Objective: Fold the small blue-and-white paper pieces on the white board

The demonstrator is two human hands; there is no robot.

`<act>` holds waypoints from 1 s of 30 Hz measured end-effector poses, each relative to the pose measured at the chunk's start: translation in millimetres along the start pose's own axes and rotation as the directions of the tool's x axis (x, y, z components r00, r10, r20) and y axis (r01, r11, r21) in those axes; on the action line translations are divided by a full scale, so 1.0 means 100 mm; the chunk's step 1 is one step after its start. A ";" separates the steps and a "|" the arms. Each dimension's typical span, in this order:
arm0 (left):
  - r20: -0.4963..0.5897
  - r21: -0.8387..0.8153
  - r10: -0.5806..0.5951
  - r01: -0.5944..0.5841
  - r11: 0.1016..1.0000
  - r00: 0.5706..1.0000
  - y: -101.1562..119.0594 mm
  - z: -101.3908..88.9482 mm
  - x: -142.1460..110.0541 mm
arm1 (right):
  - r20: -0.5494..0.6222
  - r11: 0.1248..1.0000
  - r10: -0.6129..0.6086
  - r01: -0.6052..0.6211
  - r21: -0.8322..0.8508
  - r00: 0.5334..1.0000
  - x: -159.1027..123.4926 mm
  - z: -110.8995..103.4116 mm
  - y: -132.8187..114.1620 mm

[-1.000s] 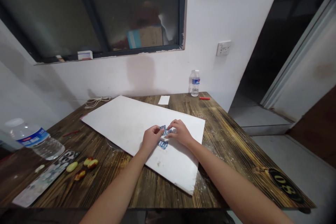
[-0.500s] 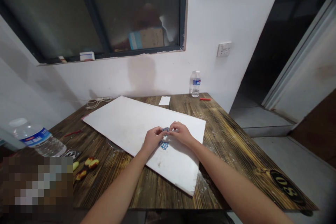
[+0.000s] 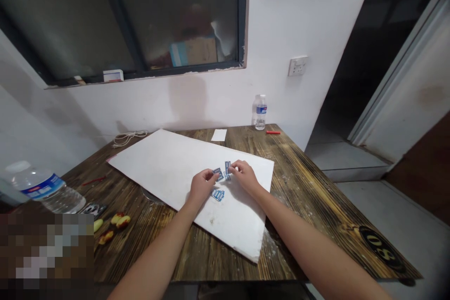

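Observation:
A large white board (image 3: 168,164) lies across the wooden table (image 3: 309,187). Over its middle, my left hand (image 3: 200,186) pinches a small blue-and-white cutout piece (image 3: 218,174). My right hand (image 3: 246,176) pinches a second small blue-and-white piece (image 3: 227,169) right beside it, held upright. The two pieces are slightly apart. A third blue-and-white piece (image 3: 218,194) lies flat on the board just below my hands.
A water bottle (image 3: 260,111) and a red pen (image 3: 273,132) stand at the table's far right, a white paper slip (image 3: 219,135) near them. Another bottle (image 3: 42,190) lies at the left, with small fruits (image 3: 117,221), a white cord (image 3: 129,137). A doorway opens at right.
My hands, close together over the pieces before, have drawn slightly apart. Each now holds a separate blue piece, and the third piece below them shows more clearly.

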State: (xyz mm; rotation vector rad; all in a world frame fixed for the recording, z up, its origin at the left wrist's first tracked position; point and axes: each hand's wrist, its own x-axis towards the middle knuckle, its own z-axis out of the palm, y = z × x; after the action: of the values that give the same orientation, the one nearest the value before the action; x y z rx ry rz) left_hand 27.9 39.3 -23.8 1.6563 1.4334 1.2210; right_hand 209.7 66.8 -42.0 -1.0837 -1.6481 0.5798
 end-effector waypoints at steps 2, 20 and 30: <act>-0.040 -0.001 -0.004 0.004 1.000 0.999 0.03 -0.02 0.00 | -0.009 0.994 0.036 -0.037 -0.099 0.999 0.00 -0.01 0.00; -0.032 0.009 -0.016 0.016 1.000 0.999 0.03 -0.05 0.00 | 0.053 0.979 -0.099 0.107 -0.175 0.994 -0.06 0.01 -0.10; 0.158 -0.185 -0.022 0.052 0.981 0.987 -0.02 0.03 -0.02 | 0.103 0.984 -0.176 0.179 -0.018 0.979 -0.05 0.00 -0.10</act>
State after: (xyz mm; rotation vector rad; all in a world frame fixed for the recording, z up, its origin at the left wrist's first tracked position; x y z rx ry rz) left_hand 29.7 38.0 -26.7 1.5521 1.2102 1.1427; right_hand 205.9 57.9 -36.0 -0.9270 -1.8238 0.5033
